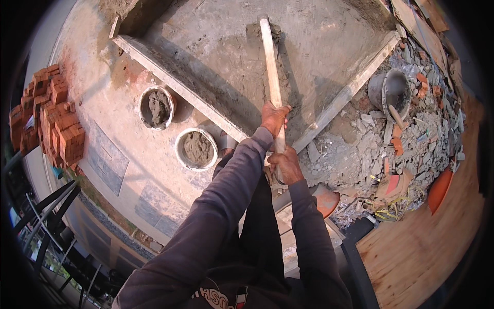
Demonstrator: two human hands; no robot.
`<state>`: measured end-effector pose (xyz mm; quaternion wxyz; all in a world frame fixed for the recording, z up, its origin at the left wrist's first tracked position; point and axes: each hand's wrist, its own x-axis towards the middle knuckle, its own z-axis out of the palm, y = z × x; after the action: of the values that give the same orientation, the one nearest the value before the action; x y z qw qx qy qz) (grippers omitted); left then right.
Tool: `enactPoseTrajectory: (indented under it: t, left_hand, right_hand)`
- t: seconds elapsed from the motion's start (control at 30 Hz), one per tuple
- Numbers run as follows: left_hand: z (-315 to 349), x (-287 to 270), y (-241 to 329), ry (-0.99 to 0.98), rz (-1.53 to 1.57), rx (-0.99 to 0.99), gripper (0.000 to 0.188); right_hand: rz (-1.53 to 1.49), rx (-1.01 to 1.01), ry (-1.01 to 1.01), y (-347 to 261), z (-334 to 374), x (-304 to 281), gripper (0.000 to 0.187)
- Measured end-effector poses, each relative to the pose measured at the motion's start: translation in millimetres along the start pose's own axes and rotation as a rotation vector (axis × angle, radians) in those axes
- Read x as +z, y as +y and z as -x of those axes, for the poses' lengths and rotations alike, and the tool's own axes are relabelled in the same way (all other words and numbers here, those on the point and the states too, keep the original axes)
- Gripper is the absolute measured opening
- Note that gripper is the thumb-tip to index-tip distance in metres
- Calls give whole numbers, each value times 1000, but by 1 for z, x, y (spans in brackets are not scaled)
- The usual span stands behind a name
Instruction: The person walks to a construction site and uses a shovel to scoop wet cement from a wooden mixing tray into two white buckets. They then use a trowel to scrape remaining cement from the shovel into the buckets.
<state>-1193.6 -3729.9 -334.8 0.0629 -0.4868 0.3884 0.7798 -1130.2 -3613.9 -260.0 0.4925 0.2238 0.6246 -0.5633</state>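
Observation:
A long-handled tool, seemingly a hoe, has a pale wooden handle [271, 64] that runs away from me into a mixing trough [180, 92]. Its far end rests among grey wet mortar [321, 38], which hides most of the head. My left hand [275, 118] wraps round the shaft above the trough's near corner. Closer to my body, my right hand [287, 166] grips the same shaft near its lower end. Two buckets of mortar stand outside the trough's left wall: a farther bucket [142, 109] and a nearer bucket [179, 149].
Stacked red bricks [66, 135] stand at the far left. Beyond the trough's right wall lies a heap of rubble [370, 149], with a tilted dark bucket [378, 92] on it. An orange-red basin [440, 190] and a plywood sheet [422, 247] are at the lower right.

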Motion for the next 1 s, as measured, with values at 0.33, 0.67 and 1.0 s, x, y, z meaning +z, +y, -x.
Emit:
enactPoseTrajectory:
  t: [0.33, 0.67, 1.0]
  left_hand:
    - [31, -48, -37, 19, -436, -104, 27]
    - [111, -86, -41, -152, -301, -280, 18]
    - [132, -79, -57, -255, -639, -208, 43]
  right_hand:
    - [-199, 172, -85, 38, 54, 40, 30]
    - [-169, 306, -23, 65, 130, 60, 33]
    - [-508, 346, -83, 34, 194, 72, 26]
